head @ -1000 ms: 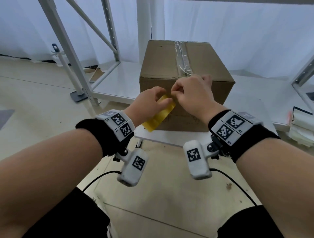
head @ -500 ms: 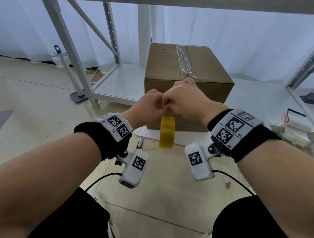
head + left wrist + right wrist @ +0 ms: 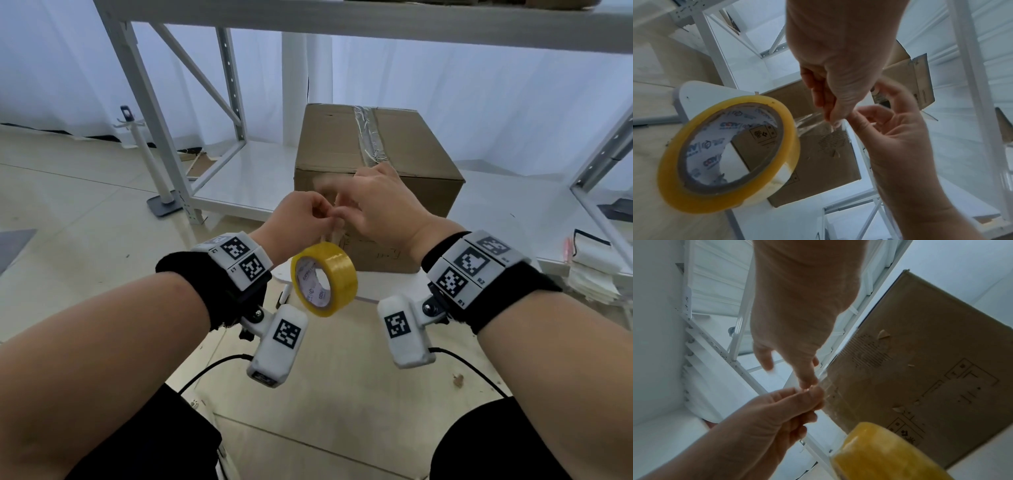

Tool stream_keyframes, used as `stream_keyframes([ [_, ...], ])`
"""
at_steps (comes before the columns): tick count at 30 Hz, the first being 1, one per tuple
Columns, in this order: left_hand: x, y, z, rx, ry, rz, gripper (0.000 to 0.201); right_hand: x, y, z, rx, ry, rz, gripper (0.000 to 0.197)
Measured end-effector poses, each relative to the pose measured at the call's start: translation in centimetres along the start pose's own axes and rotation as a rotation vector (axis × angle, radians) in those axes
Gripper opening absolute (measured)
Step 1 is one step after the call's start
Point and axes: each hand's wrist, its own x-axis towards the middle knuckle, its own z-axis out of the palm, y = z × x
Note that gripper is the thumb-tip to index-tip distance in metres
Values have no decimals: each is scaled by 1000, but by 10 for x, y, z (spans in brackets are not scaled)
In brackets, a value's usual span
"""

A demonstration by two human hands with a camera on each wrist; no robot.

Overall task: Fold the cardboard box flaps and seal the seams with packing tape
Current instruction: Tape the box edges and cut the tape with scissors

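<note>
The left hand (image 3: 301, 219) and right hand (image 3: 380, 209) are held together, fingertips nearly touching, both pinched on a clear strip of tape (image 3: 813, 123) pulled off the roll. The yellow tape roll (image 3: 323, 277) is left hanging free just below the hands, between the wrists, with open floor (image 3: 342, 411) beneath it. Just beyond the knuckles the cardboard box (image 3: 342, 150) is seen on a white shelf (image 3: 246, 178), its top seam (image 3: 371, 137) already taped up to the near edge.
</note>
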Motion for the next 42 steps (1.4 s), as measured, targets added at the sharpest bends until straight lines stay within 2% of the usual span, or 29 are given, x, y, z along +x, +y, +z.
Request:
stream_keyframes([
  [2,-2,2,-4,-10,44,5,13,-3,0,1,205,51,81,73],
  [3,-3,3,-6,-23,67,10,13,-4,0,1,288,101,120,80],
  [4,-5,4,-9,-26,86,19,13,-5,1,2,360,158,171,79],
  [6,-10,6,-12,-30,106,42,12,-6,4,4,528,188,351,62],
  [8,-13,10,-13,-25,124,89,13,-7,7,8,699,-37,566,40],
  [10,-15,15,-16,6,153,141,14,-10,5,15,870,-266,707,44],
  [13,-14,19,-23,-5,234,158,15,-11,-1,18,1174,-312,748,75],
  [15,-11,19,-29,-10,290,151,16,-10,-5,21,1274,-272,733,78],
  [19,-5,15,-42,47,349,158,19,-6,-15,29,1147,-173,641,33],
  [21,-4,12,-48,46,405,166,19,-1,-20,27,1113,-93,657,25],
  [24,-1,10,-55,34,494,144,13,7,-24,24,987,7,681,21],
  [28,0,-1,-64,-118,403,21,14,17,-19,21,744,110,699,24],
  [35,4,-12,-65,-214,406,-68,17,38,-16,1,372,67,608,39],
  [42,9,-22,-68,-422,274,-261,14,45,-23,-12,108,79,576,35],
])
